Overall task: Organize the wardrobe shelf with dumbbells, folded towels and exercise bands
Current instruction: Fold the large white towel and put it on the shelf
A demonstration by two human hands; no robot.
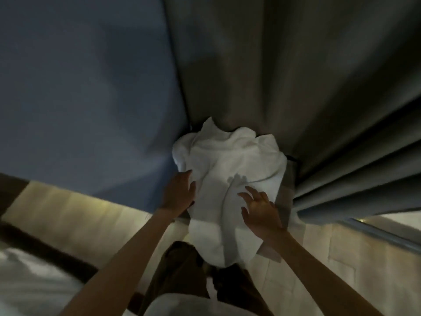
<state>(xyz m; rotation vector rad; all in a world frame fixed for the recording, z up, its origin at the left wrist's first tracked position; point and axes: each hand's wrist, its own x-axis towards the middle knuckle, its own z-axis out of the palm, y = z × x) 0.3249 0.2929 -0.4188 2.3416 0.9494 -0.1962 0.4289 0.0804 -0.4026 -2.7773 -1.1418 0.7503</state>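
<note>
A crumpled white towel [227, 179] lies heaped over something low that it hides, in the corner between a wall and a curtain. Its lower end hangs down towards my legs. My left hand [180, 192] lies flat against the towel's left side with straight fingers. Just above the towel's right half, my right hand [257, 208] has its fingers spread and casts a shadow on the cloth; whether it touches is unclear. No dumbbells, exercise bands or wardrobe shelf are in view.
A blue-grey wall [86, 87] fills the upper left. A grey pleated curtain [307, 87] hangs at the right, right behind the towel. A pale tiled floor [341, 258] runs below. A bed edge with white bedding [27, 281] sits at the lower left.
</note>
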